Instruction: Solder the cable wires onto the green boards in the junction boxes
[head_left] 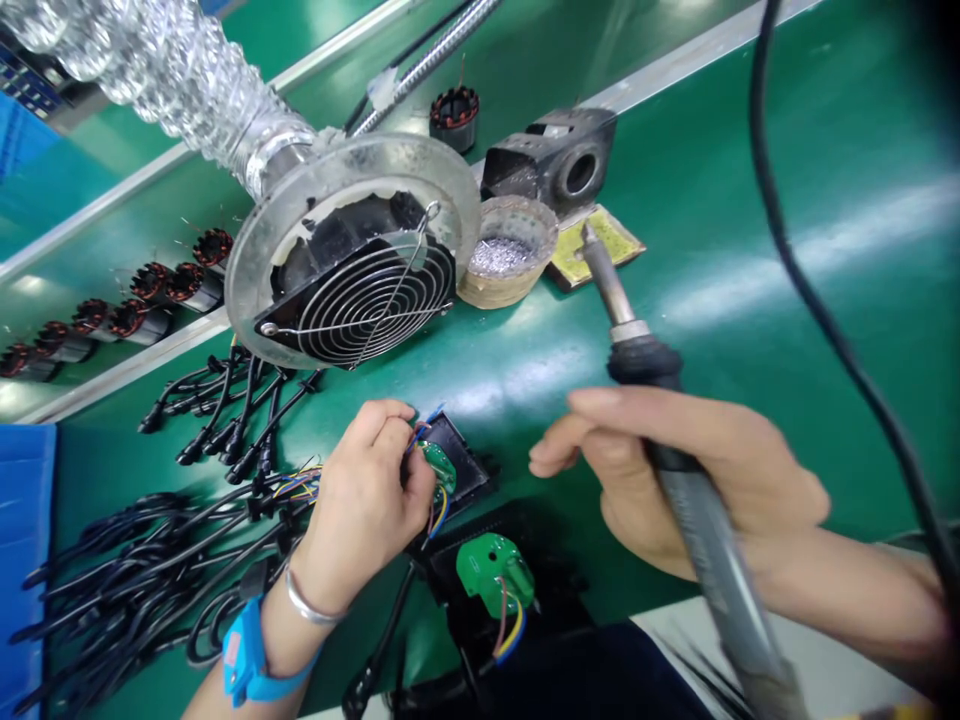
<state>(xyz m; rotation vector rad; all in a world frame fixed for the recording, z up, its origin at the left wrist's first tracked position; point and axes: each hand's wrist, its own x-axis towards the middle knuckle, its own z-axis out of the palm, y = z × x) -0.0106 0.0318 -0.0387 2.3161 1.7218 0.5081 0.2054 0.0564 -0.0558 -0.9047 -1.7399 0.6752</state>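
My left hand (367,500) pinches a small green circuit board (439,465) with coloured wires, holding it over a black fixture (465,470). My right hand (675,470) grips a soldering iron (637,350) by its grey handle, tip raised and pointing up-left toward a yellow sponge pad (611,240). The tip is well away from the board. A second green board (495,575) with red, yellow and blue wires lies on another black fixture near the front edge. A blue wrist strap (244,660) and a metal bracelet sit on my left wrist.
A fume-extractor fan (360,270) on a foil hose hangs over the green mat. Behind it are a bowl of solder dross (506,255), a black iron stand (559,160) and motor stators (454,115). Several black cable assemblies (150,560) lie left. The iron's cord (825,320) crosses right.
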